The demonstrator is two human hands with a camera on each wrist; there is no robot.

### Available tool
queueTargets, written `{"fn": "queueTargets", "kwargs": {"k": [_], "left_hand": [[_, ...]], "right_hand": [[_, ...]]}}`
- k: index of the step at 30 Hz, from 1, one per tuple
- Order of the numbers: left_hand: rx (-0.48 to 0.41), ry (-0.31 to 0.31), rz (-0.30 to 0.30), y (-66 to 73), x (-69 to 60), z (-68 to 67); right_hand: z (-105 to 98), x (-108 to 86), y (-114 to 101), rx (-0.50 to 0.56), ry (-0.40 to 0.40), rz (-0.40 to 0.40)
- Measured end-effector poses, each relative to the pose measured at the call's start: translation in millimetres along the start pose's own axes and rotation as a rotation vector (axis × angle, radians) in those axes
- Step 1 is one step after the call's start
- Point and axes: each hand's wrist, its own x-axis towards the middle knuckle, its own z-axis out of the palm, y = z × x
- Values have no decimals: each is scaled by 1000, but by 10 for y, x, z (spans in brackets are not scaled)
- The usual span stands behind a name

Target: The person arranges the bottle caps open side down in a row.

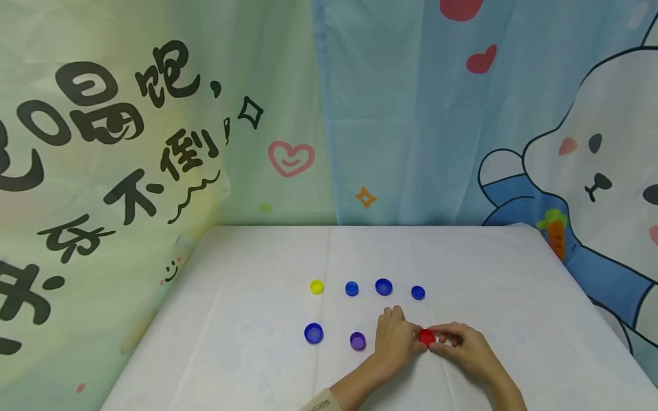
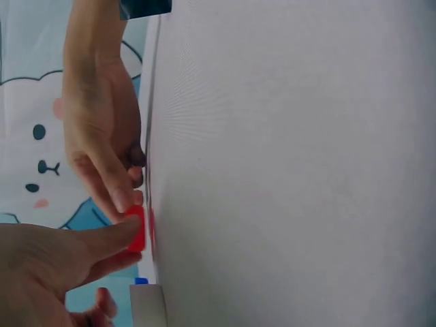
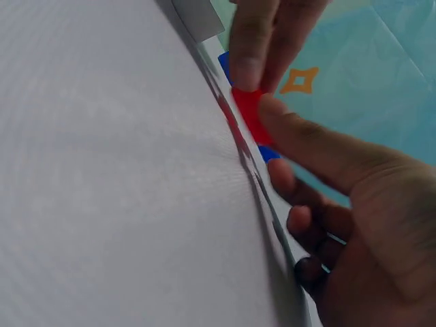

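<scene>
Both hands meet at a red bottle cap (image 1: 426,337) on the right side of the white table. From the left, my left hand (image 1: 396,338) pinches it between thumb and finger. On the opposite side, my right hand (image 1: 465,349) pinches it too, its other fingers curled beneath the palm. In the left wrist view the red cap (image 2: 138,228) stands close to the cloth, with a red tint on the surface beside it; whether it touches, I cannot tell. The right wrist view shows the cap (image 3: 252,114) partly covered by fingers. A purple cap (image 1: 357,341) lies left of my left hand.
Behind the hands lie a yellow cap (image 1: 317,286), a small blue cap (image 1: 352,288), a larger blue cap (image 1: 384,286) and another small blue cap (image 1: 418,293). A large blue cap (image 1: 313,333) is at left. A printed curtain (image 1: 380,114) hangs behind the white tablecloth (image 1: 247,268).
</scene>
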Motion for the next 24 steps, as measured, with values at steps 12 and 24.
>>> {"fn": "queueTargets", "kwargs": {"k": [12,24], "left_hand": [[-327,54,33,-148,21,-461],[-765,105,5,-384,-54,-1080]], "right_hand": [[-121,0,-332,-21,169,-244],[-253,31,-982,31,254,-445]]}}
